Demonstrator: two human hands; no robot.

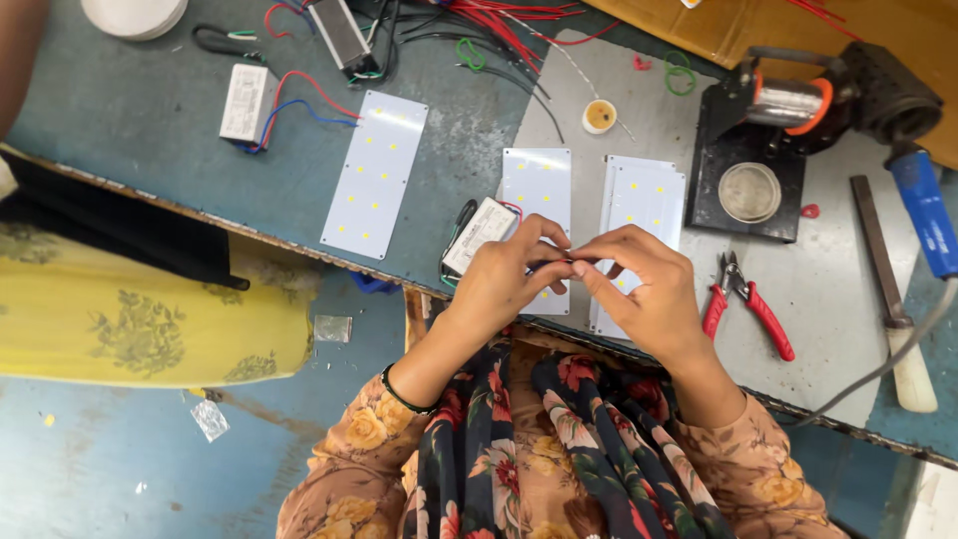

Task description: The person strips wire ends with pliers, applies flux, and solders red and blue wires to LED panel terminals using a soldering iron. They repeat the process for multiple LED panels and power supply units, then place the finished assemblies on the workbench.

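Note:
My left hand (504,279) and my right hand (644,284) meet over the table edge, fingertips pinched together on a thin dark wire (555,265). The wire seems to run to a small white driver box (477,235) just left of my left hand. Under my hands lie two white LED panels: one (539,190) beneath the left hand and a stacked pair (644,200) beneath the right hand.
Another LED panel (374,172) and a second driver box (246,103) with red and blue wires lie to the left. Red-handled cutters (743,304), a soldering iron stand (758,170), a blue-handled iron (923,215) and a file (888,289) are on the right. A person in yellow (130,299) sits left.

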